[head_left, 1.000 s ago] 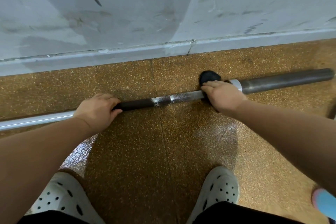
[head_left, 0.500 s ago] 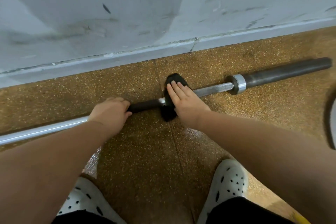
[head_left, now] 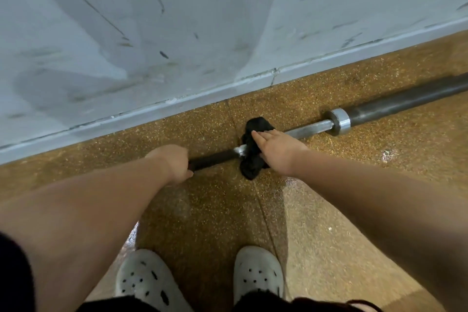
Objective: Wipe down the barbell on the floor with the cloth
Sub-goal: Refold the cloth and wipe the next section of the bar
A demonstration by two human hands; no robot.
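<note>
Seen from the head camera, the barbell [head_left: 311, 129] lies on the floor [head_left: 354, 185] beside the wall [head_left: 177, 33]. The left hand [head_left: 174, 162] seems curled round its dark shaft, fingers mostly hidden. The right hand [head_left: 277, 149] presses the black cloth [head_left: 253, 163] onto the bar, fingers straight.

the barbell [head_left: 309, 130] runs off the right edge.
</note>
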